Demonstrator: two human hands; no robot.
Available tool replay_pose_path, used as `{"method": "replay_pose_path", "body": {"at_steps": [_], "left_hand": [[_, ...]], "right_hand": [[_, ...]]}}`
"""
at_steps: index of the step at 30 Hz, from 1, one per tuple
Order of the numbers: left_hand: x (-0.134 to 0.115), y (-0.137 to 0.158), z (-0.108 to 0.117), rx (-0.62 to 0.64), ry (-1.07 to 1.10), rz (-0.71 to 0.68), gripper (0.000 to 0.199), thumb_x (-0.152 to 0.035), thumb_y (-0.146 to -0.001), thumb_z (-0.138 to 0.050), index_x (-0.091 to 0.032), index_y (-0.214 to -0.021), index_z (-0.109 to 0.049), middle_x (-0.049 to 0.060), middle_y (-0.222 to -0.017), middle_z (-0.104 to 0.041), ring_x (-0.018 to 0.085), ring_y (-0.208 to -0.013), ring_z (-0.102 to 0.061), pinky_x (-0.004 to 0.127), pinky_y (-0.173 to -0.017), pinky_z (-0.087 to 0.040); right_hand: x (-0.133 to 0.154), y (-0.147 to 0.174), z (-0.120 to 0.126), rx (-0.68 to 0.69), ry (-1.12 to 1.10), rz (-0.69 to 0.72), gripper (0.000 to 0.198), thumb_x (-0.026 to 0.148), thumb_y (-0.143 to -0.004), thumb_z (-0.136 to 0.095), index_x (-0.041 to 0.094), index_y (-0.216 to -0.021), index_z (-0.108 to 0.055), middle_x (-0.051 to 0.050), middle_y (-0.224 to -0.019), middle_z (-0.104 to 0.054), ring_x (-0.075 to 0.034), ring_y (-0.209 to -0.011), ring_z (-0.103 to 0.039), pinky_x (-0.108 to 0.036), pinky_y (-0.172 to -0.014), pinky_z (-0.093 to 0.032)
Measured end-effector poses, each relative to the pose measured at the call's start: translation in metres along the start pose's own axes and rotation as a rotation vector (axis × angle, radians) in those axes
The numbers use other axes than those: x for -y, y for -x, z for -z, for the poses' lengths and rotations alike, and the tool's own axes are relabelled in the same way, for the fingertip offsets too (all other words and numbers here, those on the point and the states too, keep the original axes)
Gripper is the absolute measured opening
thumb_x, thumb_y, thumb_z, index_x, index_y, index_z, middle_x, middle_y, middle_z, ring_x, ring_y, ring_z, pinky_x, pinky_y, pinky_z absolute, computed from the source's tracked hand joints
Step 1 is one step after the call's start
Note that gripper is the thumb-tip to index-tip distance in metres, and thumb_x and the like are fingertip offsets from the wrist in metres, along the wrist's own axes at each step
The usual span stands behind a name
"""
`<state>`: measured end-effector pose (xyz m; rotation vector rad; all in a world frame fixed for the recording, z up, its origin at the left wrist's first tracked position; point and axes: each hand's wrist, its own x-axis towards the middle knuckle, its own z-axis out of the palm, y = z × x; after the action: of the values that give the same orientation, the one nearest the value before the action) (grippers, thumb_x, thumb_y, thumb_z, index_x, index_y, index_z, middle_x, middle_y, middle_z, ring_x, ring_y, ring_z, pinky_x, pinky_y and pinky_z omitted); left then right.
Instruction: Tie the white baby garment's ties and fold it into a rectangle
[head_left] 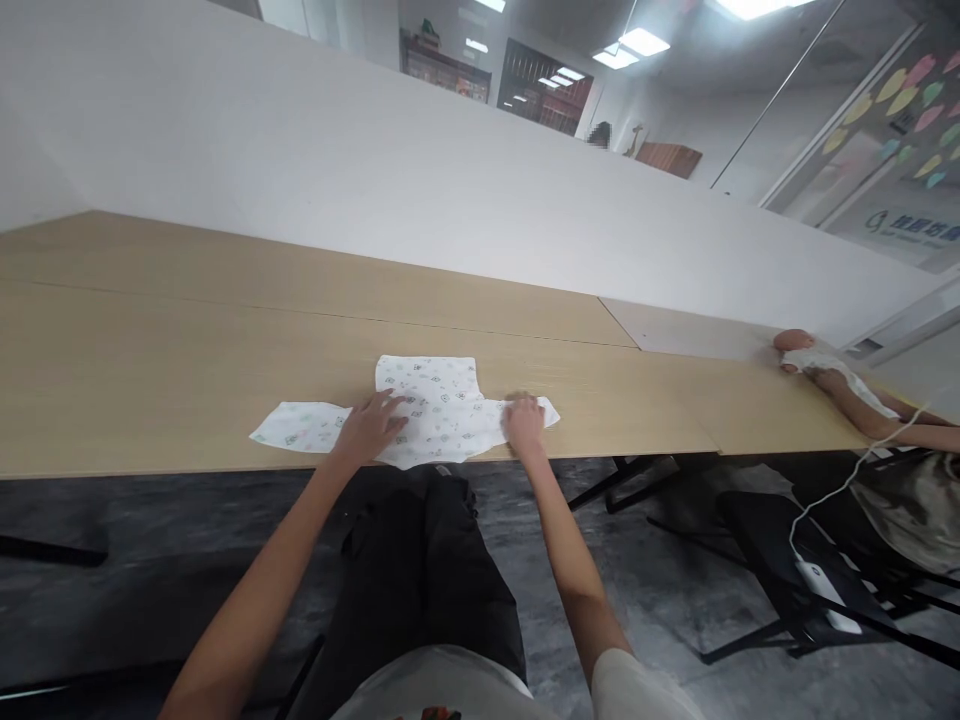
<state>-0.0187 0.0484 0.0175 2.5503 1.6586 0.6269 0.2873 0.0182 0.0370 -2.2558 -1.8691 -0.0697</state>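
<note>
- White printed garment [441, 408]: flat on the table [187, 375], under and between my fingers; main panel spreads out past them on the far side.
- Left hand [367, 430]: fingers loosely spread on the cloth, not clenched, where left sleeve [300, 427] meets body.
- Right hand [525, 425]: fingers curled down over right sleeve [551, 412], tip poking out past them. Can't tell if they pinch or just press.
- Risk: hem on my side of the fingers sits right at the table edge, maybe over it. Any pull toward me could drag the whole thing off.
- Risk: uneven hold. If right tugs while left only rests, body probably skews.
- Risk: cloth looks thin and limp; pushing hands inward would likely bunch it between them.
- Risk: left sleeve lies loose beyond my left fingers, so a sweep could fold it under.
- Low risk: doll [795, 342] and co-worker's arm [855, 400], well right of my fingers.
</note>
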Motion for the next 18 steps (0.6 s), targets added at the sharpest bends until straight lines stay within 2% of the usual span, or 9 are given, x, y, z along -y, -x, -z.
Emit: {"method": "replay_pose_path", "body": {"at_steps": [2,3,7,9,11,13,14,16,18], "left_hand": [[0.0,-0.01,-0.015,0.046,0.0,0.001,0.051,-0.049,-0.089,-0.044,-0.025,-0.134,-0.055,0.011,-0.146,-0.048,0.031,-0.135,-0.042,0.045,-0.108,-0.036],[0.003,-0.015,-0.02,0.07,-0.01,0.008,0.053,-0.05,-0.089,-0.045,-0.026,-0.135,-0.054,0.011,-0.148,-0.046,0.033,-0.138,-0.038,0.047,-0.11,-0.033],[0.027,-0.039,-0.027,0.159,-0.047,0.011,0.06,-0.055,-0.089,-0.045,-0.029,-0.142,-0.049,0.013,-0.154,-0.038,0.038,-0.143,-0.028,0.056,-0.111,-0.027],[0.036,-0.05,-0.025,0.181,-0.064,-0.018,0.062,-0.057,-0.089,-0.045,-0.028,-0.144,-0.047,0.013,-0.155,-0.035,0.039,-0.144,-0.026,0.059,-0.112,-0.022],[0.036,-0.055,-0.022,0.15,-0.072,-0.043,0.063,-0.056,-0.089,-0.044,-0.025,-0.144,-0.046,0.015,-0.155,-0.035,0.038,-0.145,-0.025,0.06,-0.113,-0.018],[0.025,-0.05,-0.022,0.078,-0.055,-0.068,0.062,-0.054,-0.091,-0.042,-0.023,-0.144,-0.046,0.015,-0.155,-0.036,0.037,-0.146,-0.024,0.059,-0.115,-0.016],[0.016,-0.044,-0.024,0.04,-0.038,-0.086,0.061,-0.053,-0.092,-0.041,-0.023,-0.144,-0.046,0.014,-0.155,-0.036,0.035,-0.146,-0.023,0.057,-0.116,-0.015],[-0.005,-0.026,-0.028,0.026,0.009,-0.167,0.058,-0.052,-0.094,-0.037,-0.026,-0.145,-0.045,0.01,-0.156,-0.035,0.031,-0.147,-0.022,0.054,-0.119,-0.013],[-0.027,-0.006,-0.032,0.073,0.04,-0.248,0.058,-0.055,-0.094,-0.035,-0.028,-0.144,-0.045,0.008,-0.157,-0.034,0.028,-0.147,-0.023,0.052,-0.12,-0.011]], "right_hand": [[0.019,-0.007,-0.008,0.056,-0.07,0.288,0.043,0.031,-0.1,-0.035,0.018,-0.138,-0.05,-0.014,-0.147,-0.046,-0.025,-0.137,-0.038,-0.043,-0.113,-0.027],[0.028,-0.011,-0.013,0.086,-0.083,0.355,0.044,0.035,-0.101,-0.034,0.02,-0.141,-0.047,-0.012,-0.151,-0.043,-0.023,-0.14,-0.034,-0.045,-0.116,-0.022],[0.048,-0.035,-0.024,0.183,-0.097,0.365,0.048,0.043,-0.103,-0.03,0.025,-0.146,-0.04,-0.009,-0.157,-0.033,-0.025,-0.144,-0.028,-0.058,-0.116,-0.013],[0.048,-0.048,-0.023,0.198,-0.11,0.367,0.046,0.042,-0.103,-0.03,0.026,-0.145,-0.04,-0.008,-0.157,-0.033,-0.024,-0.145,-0.027,-0.059,-0.116,-0.012],[0.042,-0.056,-0.02,0.165,-0.126,0.367,0.044,0.039,-0.103,-0.031,0.025,-0.143,-0.043,-0.008,-0.156,-0.036,-0.023,-0.144,-0.029,-0.056,-0.116,-0.013],[0.031,-0.058,-0.016,0.06,-0.137,0.299,0.042,0.034,-0.102,-0.032,0.021,-0.14,-0.047,-0.011,-0.151,-0.042,-0.023,-0.141,-0.033,-0.051,-0.116,-0.018],[0.023,-0.056,-0.015,-0.002,-0.138,0.216,0.042,0.031,-0.101,-0.034,0.018,-0.137,-0.05,-0.014,-0.148,-0.046,-0.024,-0.138,-0.036,-0.049,-0.114,-0.022],[0.004,-0.047,-0.013,-0.103,-0.13,-0.034,0.041,0.027,-0.098,-0.036,0.013,-0.131,-0.055,-0.02,-0.139,-0.052,-0.029,-0.13,-0.043,-0.049,-0.109,-0.029],[-0.017,-0.037,-0.013,-0.144,-0.107,-0.282,0.043,0.028,-0.095,-0.039,0.007,-0.128,-0.056,-0.027,-0.133,-0.054,-0.035,-0.125,-0.047,-0.053,-0.104,-0.032]]}}
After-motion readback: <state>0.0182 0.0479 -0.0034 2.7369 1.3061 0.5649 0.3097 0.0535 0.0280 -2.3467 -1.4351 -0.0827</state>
